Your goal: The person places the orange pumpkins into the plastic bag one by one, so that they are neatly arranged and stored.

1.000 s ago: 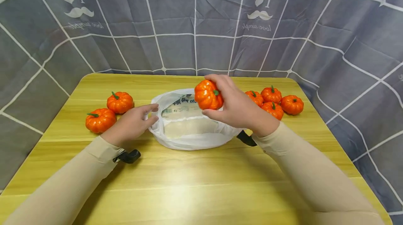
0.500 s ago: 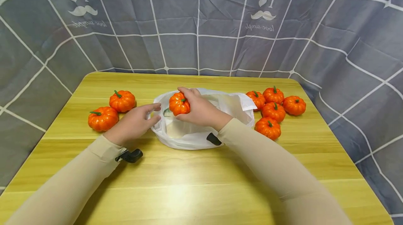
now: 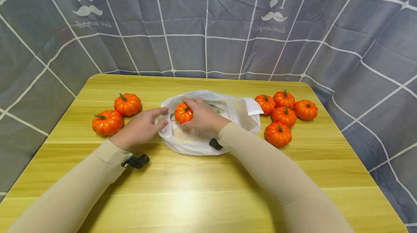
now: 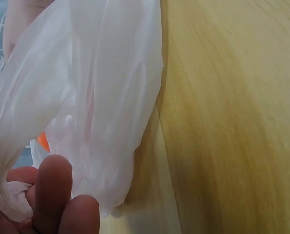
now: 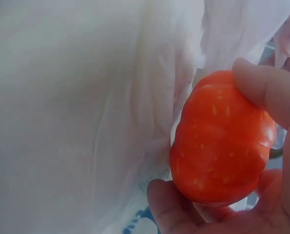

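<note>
My right hand [image 3: 204, 117] grips a small orange pumpkin [image 3: 183, 114] with a green stem, down inside the mouth of a white plastic bag [image 3: 187, 149]. In the right wrist view, thumb and fingers wrap the ribbed sides of the pumpkin [image 5: 222, 141], with the bag's thin wall [image 5: 96, 97] beside it. My left hand [image 3: 140, 128] holds the bag's left rim. In the left wrist view, its fingers [image 4: 54, 187] curl at a bunched part of the bag [image 4: 106, 73], and a sliver of orange shows past the plastic.
Two pumpkins [image 3: 108, 123] sit left of the bag, close by my left forearm. Several more pumpkins [image 3: 284, 116] cluster to the right of it. The wooden table [image 3: 182, 196] meets a grey checked curtain [image 3: 231, 19] at its back and sides.
My right hand has carried the pumpkin leftward and down into the bag's mouth. The bag's right side, with its loose flap, has come into view. My left hand stays at the left rim.
</note>
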Demonstrator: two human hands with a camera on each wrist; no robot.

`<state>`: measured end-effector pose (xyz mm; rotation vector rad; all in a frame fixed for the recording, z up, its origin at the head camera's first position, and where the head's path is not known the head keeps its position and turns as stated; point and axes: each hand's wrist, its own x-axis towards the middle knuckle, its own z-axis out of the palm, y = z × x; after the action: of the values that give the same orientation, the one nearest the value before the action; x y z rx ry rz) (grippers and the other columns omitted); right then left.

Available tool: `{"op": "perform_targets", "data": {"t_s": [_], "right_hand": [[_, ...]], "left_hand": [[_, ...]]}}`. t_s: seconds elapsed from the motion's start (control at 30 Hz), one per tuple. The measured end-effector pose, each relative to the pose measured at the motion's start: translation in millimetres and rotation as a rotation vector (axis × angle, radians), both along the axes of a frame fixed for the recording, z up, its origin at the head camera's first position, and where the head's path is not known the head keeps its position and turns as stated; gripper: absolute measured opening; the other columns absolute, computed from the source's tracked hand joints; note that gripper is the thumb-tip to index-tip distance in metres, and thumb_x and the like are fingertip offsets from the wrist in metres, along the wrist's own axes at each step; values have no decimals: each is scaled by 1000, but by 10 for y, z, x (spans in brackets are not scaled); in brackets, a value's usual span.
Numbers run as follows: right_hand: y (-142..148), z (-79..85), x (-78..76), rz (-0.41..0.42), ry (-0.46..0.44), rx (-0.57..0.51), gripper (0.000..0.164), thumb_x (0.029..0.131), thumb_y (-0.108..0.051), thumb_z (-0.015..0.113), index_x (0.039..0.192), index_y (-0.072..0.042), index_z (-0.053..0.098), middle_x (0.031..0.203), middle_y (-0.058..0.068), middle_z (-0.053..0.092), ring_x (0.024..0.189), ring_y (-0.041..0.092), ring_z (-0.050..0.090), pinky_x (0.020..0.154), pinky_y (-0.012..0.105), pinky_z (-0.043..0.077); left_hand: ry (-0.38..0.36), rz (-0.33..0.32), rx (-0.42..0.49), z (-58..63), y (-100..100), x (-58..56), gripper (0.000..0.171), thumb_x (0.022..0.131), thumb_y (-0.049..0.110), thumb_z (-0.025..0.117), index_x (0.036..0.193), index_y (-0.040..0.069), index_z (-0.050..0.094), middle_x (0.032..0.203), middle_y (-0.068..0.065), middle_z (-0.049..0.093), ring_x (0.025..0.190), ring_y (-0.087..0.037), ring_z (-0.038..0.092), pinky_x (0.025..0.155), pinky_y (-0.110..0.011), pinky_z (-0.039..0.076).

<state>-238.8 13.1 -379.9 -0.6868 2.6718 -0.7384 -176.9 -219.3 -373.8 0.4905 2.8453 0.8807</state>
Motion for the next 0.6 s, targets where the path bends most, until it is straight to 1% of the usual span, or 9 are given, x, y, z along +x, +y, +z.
{"op": "perform_targets", "data": {"t_s": [0.13,0.2,0.33,0.43,0.47,0.53,0.6], "right_hand": [[-49,-51,-7,-13,-6,-3,101,87,-37,86,168,-30,26,148,13,41,119,28,60,110,43,51],[-69,-69,-6,-14,-5,-12,100,87,-36,86,167,-29,27,150,14,41,120,29,60,111,45,51],[-101,-94,-9,-5,25,-22,98,87,-37,86,166,-24,29,154,12,44,127,27,58,113,45,50],[-123,-106,-11,0,44,-36,94,87,-37,86,163,-20,34,150,10,49,127,25,58,113,43,50],[-131,-110,-11,0,49,-40,92,87,-37,86,161,-20,36,149,10,51,125,25,58,112,42,50],[-143,-114,-10,0,53,-44,88,87,-36,87,159,-19,39,146,9,52,124,25,58,111,41,50],[-148,-113,-4,-6,51,-36,89,87,-37,87,159,-18,38,147,9,52,125,25,58,112,42,50]], "left_hand": [[5,-3,-2,-2,2,-3,53,108,26,57,154,1,51,158,-18,53,114,-32,59,99,-49,49],[5,-6,-2,-3,3,-4,54,108,26,57,154,1,51,158,-18,53,117,-32,59,103,-50,48],[-1,-9,0,-16,-2,-9,54,108,26,57,155,1,49,158,-18,53,118,-32,58,103,-49,48],[-14,-7,6,-28,-10,-13,54,108,27,57,156,2,49,159,-18,52,117,-32,57,102,-48,47],[-15,-8,7,-30,-11,-14,54,108,27,57,156,2,49,159,-18,52,118,-31,57,104,-49,47],[-19,-8,6,-31,-15,-17,55,108,27,58,156,2,49,159,-18,52,115,-31,58,102,-49,48],[-26,-6,6,-29,-18,-18,55,108,28,58,156,3,49,159,-19,52,104,-30,60,98,-48,49]]}}
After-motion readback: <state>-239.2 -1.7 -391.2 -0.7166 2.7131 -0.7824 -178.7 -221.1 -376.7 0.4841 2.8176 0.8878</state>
